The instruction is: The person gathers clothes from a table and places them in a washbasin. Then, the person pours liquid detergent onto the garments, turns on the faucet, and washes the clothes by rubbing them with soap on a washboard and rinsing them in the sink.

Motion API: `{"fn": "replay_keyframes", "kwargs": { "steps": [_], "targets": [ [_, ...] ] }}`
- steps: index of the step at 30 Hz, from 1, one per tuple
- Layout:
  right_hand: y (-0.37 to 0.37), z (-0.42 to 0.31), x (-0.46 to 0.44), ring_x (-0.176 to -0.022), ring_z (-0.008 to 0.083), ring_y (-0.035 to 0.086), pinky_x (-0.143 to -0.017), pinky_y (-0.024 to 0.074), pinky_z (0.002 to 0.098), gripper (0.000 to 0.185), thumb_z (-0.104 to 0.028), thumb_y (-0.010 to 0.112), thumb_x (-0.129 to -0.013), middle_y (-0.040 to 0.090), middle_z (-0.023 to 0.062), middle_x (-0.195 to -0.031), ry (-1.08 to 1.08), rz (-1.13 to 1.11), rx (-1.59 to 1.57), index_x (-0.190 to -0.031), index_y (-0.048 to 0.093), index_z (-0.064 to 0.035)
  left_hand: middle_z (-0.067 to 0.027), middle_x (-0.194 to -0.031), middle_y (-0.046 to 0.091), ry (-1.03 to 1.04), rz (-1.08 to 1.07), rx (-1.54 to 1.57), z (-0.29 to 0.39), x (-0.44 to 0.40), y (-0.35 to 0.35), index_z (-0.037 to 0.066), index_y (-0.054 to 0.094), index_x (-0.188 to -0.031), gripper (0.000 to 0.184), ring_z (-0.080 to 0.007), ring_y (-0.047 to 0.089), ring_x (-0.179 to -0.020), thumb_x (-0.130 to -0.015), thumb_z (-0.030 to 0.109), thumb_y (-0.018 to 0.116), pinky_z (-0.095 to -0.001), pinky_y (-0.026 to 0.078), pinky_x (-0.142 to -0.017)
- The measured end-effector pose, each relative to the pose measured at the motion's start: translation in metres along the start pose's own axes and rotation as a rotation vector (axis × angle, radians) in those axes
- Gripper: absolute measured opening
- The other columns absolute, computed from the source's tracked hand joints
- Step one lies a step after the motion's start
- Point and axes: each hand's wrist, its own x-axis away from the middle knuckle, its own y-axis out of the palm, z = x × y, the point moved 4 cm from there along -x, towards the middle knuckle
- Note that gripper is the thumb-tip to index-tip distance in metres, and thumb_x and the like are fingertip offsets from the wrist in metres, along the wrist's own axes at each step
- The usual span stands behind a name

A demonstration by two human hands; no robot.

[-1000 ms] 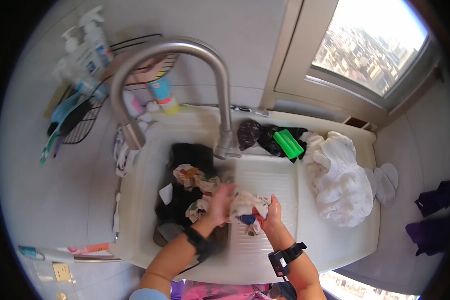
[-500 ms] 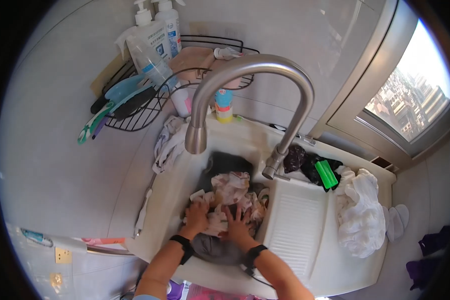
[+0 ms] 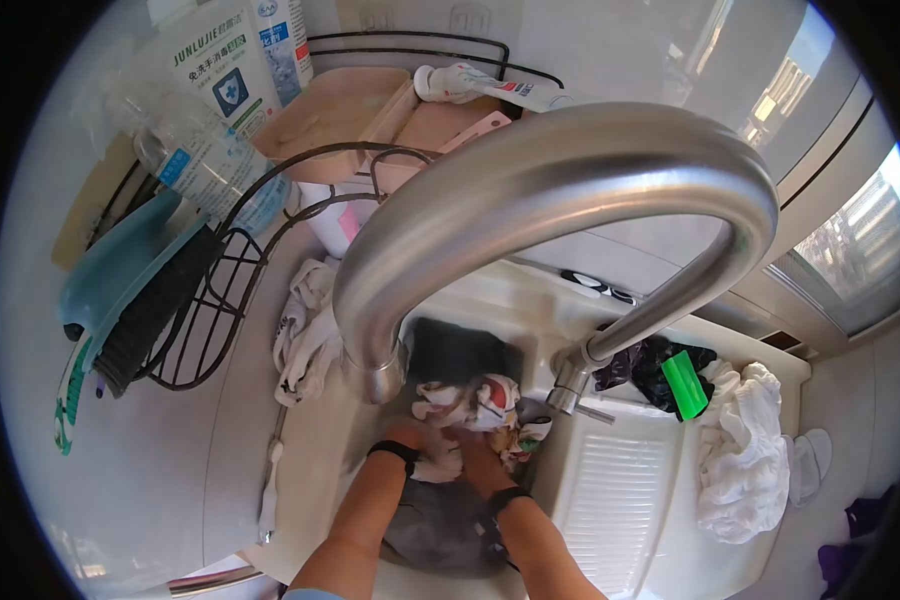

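In the deep basin of the white sink (image 3: 315,470), a wet, light cloth with a red and brown print (image 3: 495,398) lies bunched up. My left hand (image 3: 406,436) presses down on its left side, blurred by motion, with the fingers smeared. Close beside it my right hand (image 3: 473,458) reaches into the same cloth, its fingers mostly hidden in the folds. Both wrists wear dark bands. A dark grey cloth (image 3: 440,525) spreads beneath and in front of the hands. Something dark (image 3: 458,352) fills the basin's back part; I cannot tell whether it is fabric.
A large metal tap (image 3: 570,150) arches over the basin. To the right are a ribbed washboard (image 3: 615,500), a green bar-shaped object (image 3: 684,385) and white bunched fabric (image 3: 745,460). At left, a wire rack (image 3: 215,330) holds bottles and brushes; a pale cloth (image 3: 308,330) hangs below.
My head has come closer to the tap and rack, which look larger. My hands, with fingers spread on the printed cloth before, now push deeper into it and are blurred.
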Motion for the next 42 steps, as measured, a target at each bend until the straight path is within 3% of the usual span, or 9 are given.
{"fn": "replay_keyframes", "kwargs": {
  "steps": [5,14,17,19,21,25,31,34,42],
  "targets": [
    [-0.002,0.000,-0.003,-0.111,0.0335,0.042,-0.096,0.0289,0.0450,0.055,-0.004,0.061,-0.065,0.045,0.0176,-0.116,-0.031,0.095,0.108,-0.117,0.044,-0.0139,-0.0168,-0.101,0.060,-0.023,0.275,0.003,-0.027,-0.036,0.049,0.003,0.061,-0.096,0.027,-0.0322,0.058,-0.093,-0.074,0.014,0.051,-0.0383,0.045,-0.081],
    [-0.051,-0.083,0.086,-0.119,0.0383,0.033,-0.098,0.0288,0.0472,0.084,-0.042,0.069,-0.056,0.027,0.0171,-0.134,0.205,-0.290,0.566,-0.126,0.033,-0.0119,-0.0193,-0.092,0.059,0.382,0.363,0.172,0.001,0.107,0.054,0.004,0.054,-0.098,0.027,-0.0346,0.057,-0.087,-0.071,0.009,0.059,-0.0406,0.046,-0.074],
    [-0.047,-0.069,0.086,-0.121,0.0384,0.029,-0.095,0.0325,0.0465,0.084,-0.036,0.069,-0.062,0.031,0.0184,-0.131,0.151,-0.434,0.307,-0.130,0.026,-0.0104,-0.0150,-0.087,0.060,0.464,0.444,0.319,0.014,0.165,0.013,0.009,0.056,-0.096,0.030,-0.0290,0.059,-0.081,-0.068,0.004,0.062,-0.0346,0.046,-0.070],
    [-0.103,-0.096,0.072,-0.114,0.0386,0.039,-0.089,0.0387,0.0438,0.085,-0.031,0.068,-0.068,0.027,0.0301,-0.128,0.045,-0.013,-0.293,-0.134,0.020,-0.0127,-0.0175,-0.089,0.058,0.549,0.516,0.432,0.053,0.233,-0.036,0.007,0.056,-0.093,0.029,-0.0320,0.057,-0.080,-0.066,0.005,0.064,-0.0343,0.046,-0.070],
    [-0.183,-0.167,0.070,-0.107,0.0390,0.046,-0.087,0.0408,0.0407,0.067,-0.022,0.064,-0.073,0.029,0.0286,-0.127,-0.135,0.055,-0.324,-0.130,0.030,-0.0109,-0.0074,-0.078,0.058,0.691,0.701,0.393,0.090,0.289,-0.076,0.006,0.055,-0.088,0.024,-0.0116,0.053,-0.074,-0.067,-0.005,0.057,-0.0250,0.044,-0.068],
    [-0.267,-0.226,0.033,-0.085,0.0298,0.058,-0.074,0.0454,0.0360,0.029,-0.017,0.058,-0.079,0.058,0.0170,-0.096,-0.423,0.148,-0.415,-0.105,0.053,-0.0050,-0.0113,-0.080,0.056,0.879,1.078,0.392,0.128,0.373,-0.136,0.004,0.054,-0.090,0.027,-0.0207,0.055,-0.073,-0.065,-0.005,0.054,-0.0286,0.045,-0.067],
    [-0.374,-0.322,0.076,-0.078,0.0273,0.059,-0.069,0.0447,0.0344,0.028,-0.023,0.052,-0.083,0.060,0.0176,-0.085,-0.246,0.189,-0.579,-0.100,0.052,-0.0004,-0.0110,-0.072,0.050,0.684,1.374,0.409,0.144,0.424,-0.165,0.007,0.048,-0.100,0.037,-0.0263,0.053,-0.068,-0.065,0.004,0.058,-0.0320,0.043,-0.065],
    [-0.368,-0.325,0.083,-0.080,0.0323,0.057,-0.069,0.0439,0.0382,0.024,-0.014,0.054,-0.076,0.057,0.0201,-0.085,-0.320,0.254,-0.311,-0.093,0.051,0.0019,-0.0081,-0.082,0.051,0.537,1.111,0.440,0.135,0.394,-0.154,0.004,0.046,-0.100,0.038,-0.0137,0.052,-0.071,-0.065,0.001,0.060,-0.0292,0.045,-0.064],
    [-0.158,-0.167,0.053,-0.093,0.0366,0.050,-0.076,0.0438,0.0431,0.047,-0.012,0.055,-0.071,0.048,0.0209,-0.103,-0.018,0.234,0.080,-0.114,0.039,-0.0036,-0.0189,-0.092,0.054,0.162,0.890,0.344,0.006,0.152,-0.009,0.006,0.050,-0.102,0.043,-0.0377,0.051,-0.089,-0.065,0.019,0.067,-0.0445,0.042,-0.075]
  ]
}}
